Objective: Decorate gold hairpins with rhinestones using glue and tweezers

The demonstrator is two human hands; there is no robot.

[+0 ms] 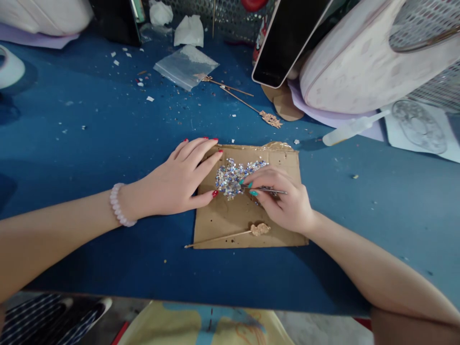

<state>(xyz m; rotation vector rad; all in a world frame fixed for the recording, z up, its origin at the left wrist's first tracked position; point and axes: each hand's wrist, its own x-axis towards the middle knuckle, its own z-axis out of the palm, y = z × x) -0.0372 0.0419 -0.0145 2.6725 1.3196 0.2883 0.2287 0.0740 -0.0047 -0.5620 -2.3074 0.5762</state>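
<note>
Head view: the left hand [179, 179] is laid open and flat on the cardboard sheet's [230, 225] left edge, apparently so that it is kept from sliding; beside its fingertips a pile of sequins [233, 176] is heaped; the right hand [283, 201] is closed around a thin metal pick [268, 190], aimed into the pile; a gold hairpin [230, 235] is left below

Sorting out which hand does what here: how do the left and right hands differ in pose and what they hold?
The left hand lies flat and open, palm down, on the cardboard's left edge; the right hand is curled, pinching a thin metal tool. The left hand's nails are red, the right hand's teal. The left wrist wears a pale bead bracelet; the right wrist is bare. Both rest beside the pile of sparkly stones.
</note>
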